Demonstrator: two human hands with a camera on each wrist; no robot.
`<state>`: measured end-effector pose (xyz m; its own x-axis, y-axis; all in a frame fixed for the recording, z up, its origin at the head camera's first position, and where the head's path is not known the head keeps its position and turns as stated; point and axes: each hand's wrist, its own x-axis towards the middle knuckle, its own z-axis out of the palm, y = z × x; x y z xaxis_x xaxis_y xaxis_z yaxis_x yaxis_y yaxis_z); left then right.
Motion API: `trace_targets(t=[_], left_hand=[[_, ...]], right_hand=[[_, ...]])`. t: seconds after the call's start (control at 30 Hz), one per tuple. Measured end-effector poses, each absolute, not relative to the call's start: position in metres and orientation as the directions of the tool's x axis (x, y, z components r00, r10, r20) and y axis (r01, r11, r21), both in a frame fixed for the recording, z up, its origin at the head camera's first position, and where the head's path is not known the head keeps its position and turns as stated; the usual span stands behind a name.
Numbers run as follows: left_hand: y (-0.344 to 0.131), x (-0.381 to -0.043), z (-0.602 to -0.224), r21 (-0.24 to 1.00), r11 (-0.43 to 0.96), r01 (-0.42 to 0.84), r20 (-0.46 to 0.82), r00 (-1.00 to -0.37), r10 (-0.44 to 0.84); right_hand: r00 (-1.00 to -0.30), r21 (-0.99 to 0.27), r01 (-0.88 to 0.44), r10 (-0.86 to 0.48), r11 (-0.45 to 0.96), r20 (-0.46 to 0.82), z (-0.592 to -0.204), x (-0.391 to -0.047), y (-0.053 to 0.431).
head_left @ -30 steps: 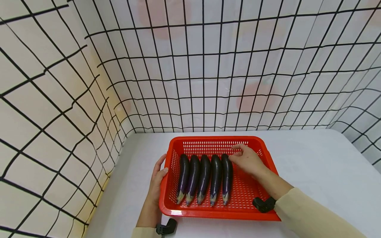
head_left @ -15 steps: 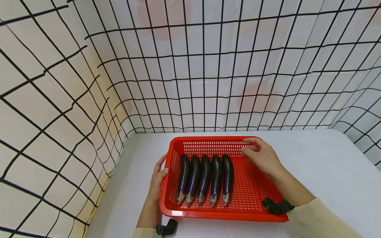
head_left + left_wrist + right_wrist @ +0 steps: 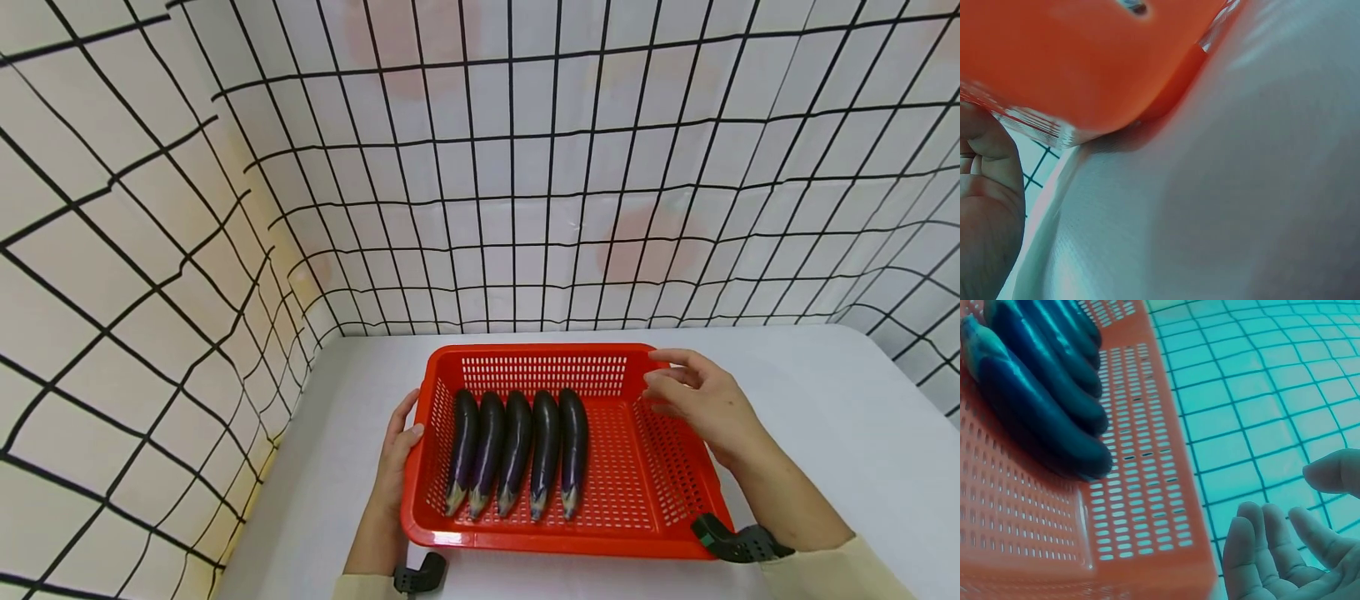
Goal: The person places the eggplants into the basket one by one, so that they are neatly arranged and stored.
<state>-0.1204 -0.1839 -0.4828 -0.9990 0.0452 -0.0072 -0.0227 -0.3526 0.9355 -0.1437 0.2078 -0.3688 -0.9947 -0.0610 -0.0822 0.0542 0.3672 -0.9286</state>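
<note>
A red plastic basket (image 3: 540, 542) with slotted walls sits on the white table. Several dark purple eggplants (image 3: 514, 450) lie side by side in its left and middle part, stem ends toward the person. My left hand (image 3: 396, 454) holds the basket's left side, thumb at the rim; the left wrist view shows this hand (image 3: 988, 212) against the basket's wall (image 3: 1072, 69). Over the basket's far right corner is my right hand (image 3: 705, 400), fingers loosely bent and holding nothing. In the right wrist view its fingers (image 3: 1275, 550) and thumb stand apart, beside the basket wall.
Black wire grid panels (image 3: 525, 200) backed with white sheeting rise behind the table and along the left and right. White table surface (image 3: 810, 400) extends to both sides of the basket. Each wrist wears a black band (image 3: 738, 543).
My right hand has moved right, away from the rightmost eggplant to the basket's far right corner. The left hand, the basket and the eggplants have stayed about where they were.
</note>
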Motion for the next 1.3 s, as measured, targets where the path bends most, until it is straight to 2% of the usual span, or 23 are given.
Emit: trace_targets(t=[0.63,1.0,1.13,1.3], left_hand=[[-0.185,-0.119,-0.482,0.924,-0.381,-0.028,-0.006,-0.998,0.059],[-0.186,-0.119,-0.482,0.931,-0.365,-0.027,-0.006,-0.998,0.059],[-0.186,-0.119,-0.481,0.928,-0.372,-0.027,-0.003,-0.998,0.065],[-0.185,-0.119,-0.481,0.924,-0.38,-0.032,-0.004,-0.997,0.075]], right_hand=[[-0.997,-0.977,0.003,-0.079,0.213,-0.02,-0.392,-0.117,0.254],[-0.997,-0.995,0.079,-0.006,0.066,-0.08,-0.418,-0.114,0.284],[-0.994,-0.989,0.106,0.011,0.108,-0.105,-0.431,-0.119,0.285],[-0.984,-0.952,0.18,0.027,0.247,-0.179,-0.442,-0.125,0.279]])
